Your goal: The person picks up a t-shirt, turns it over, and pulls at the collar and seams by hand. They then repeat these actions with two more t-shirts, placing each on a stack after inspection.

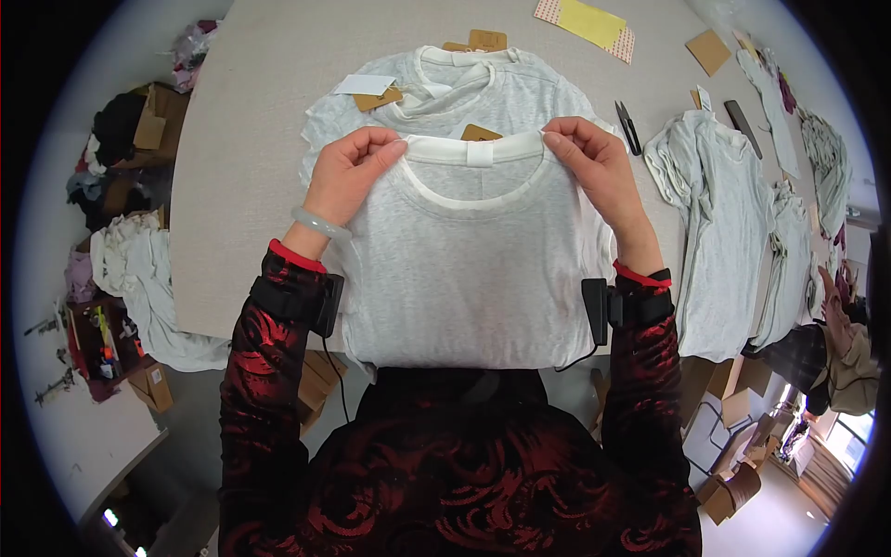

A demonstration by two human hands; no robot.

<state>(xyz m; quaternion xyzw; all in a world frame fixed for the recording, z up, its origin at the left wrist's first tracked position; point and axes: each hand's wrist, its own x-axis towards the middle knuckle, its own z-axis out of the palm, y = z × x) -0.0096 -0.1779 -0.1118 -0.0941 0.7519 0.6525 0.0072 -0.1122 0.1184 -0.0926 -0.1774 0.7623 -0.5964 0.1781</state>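
Observation:
A pale grey knit T-shirt (pixel 473 278) lies flat in front of me, its lower part at the table's near edge. My left hand (pixel 358 167) pinches the left end of its white neckband between thumb and fingers. On the opposite end of the neckband, my right hand (pixel 588 163) has the same kind of pinch. A white label (pixel 479 154) sits at the middle of the back neckband. Beyond it lie more grey shirts (pixel 515 97), overlapping, with brown card tags (pixel 487 40) and a white tag (pixel 365 85). A brown tag (pixel 482 133) shows just behind the held neckband.
Black thread snips (pixel 628 128) lie right of my right hand. Folded grey shirts (pixel 724 230) are stacked along the table's right side, near a dark flat bar (pixel 743 129). A yellow sheet (pixel 592 24) lies at the back. Heaped cloth (pixel 139 278) hangs left; another person (pixel 846 355) is far right.

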